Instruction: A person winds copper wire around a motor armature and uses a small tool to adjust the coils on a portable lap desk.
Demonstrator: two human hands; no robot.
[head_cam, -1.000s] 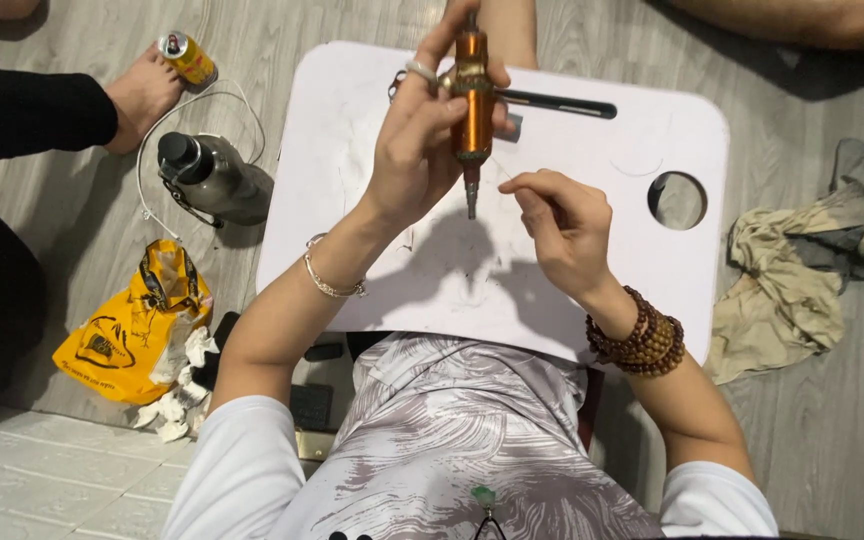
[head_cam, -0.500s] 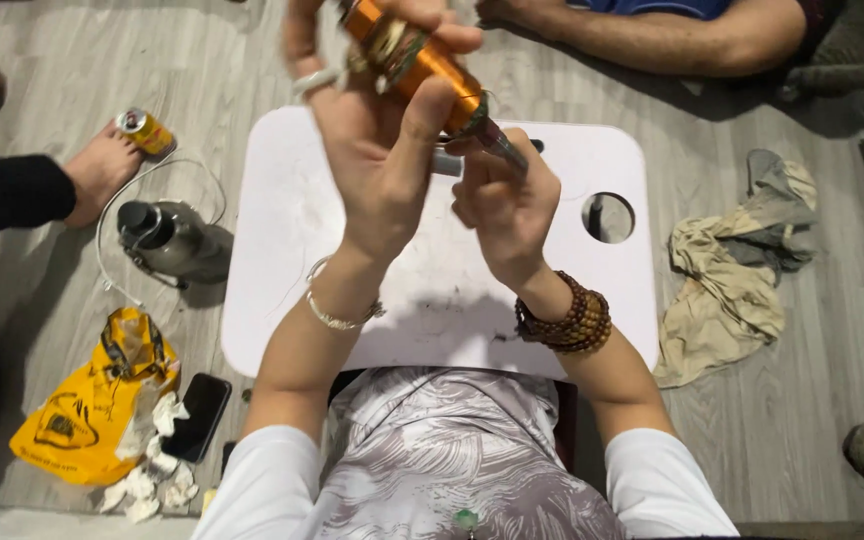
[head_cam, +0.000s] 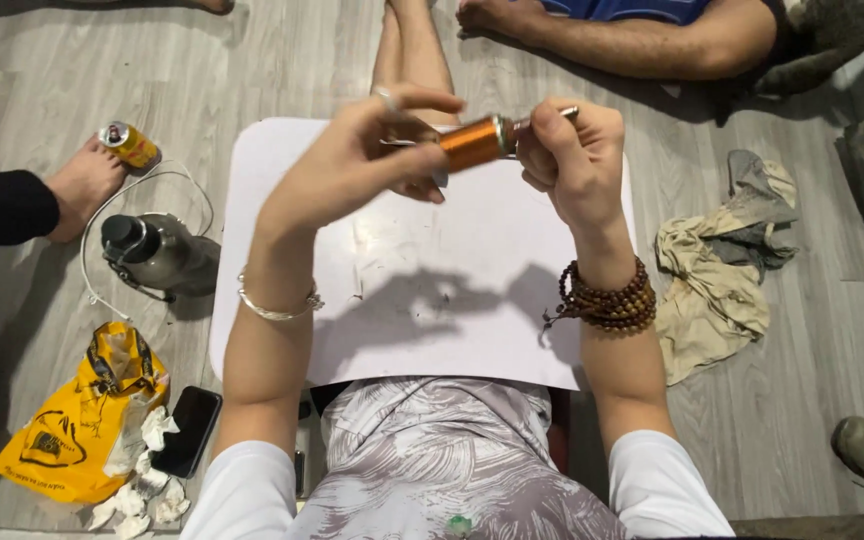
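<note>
Just one copper coil (head_cam: 472, 143) in play, raised above the white worktop (head_cam: 432, 290). I had left hand (head_cam: 357, 165) and right hand (head_cam: 572, 160) fingers pinched shut on its ends.

Both forearms rise from bent elbows; the left hand (head_cam: 357, 165) pinches with thumb and fingertips (ring finger banded), the right hand (head_cam: 572, 155) curls closed beside it.

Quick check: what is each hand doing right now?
Left hand: closed on the copper coil.
Right hand: closed on the coil's metal end.
</note>
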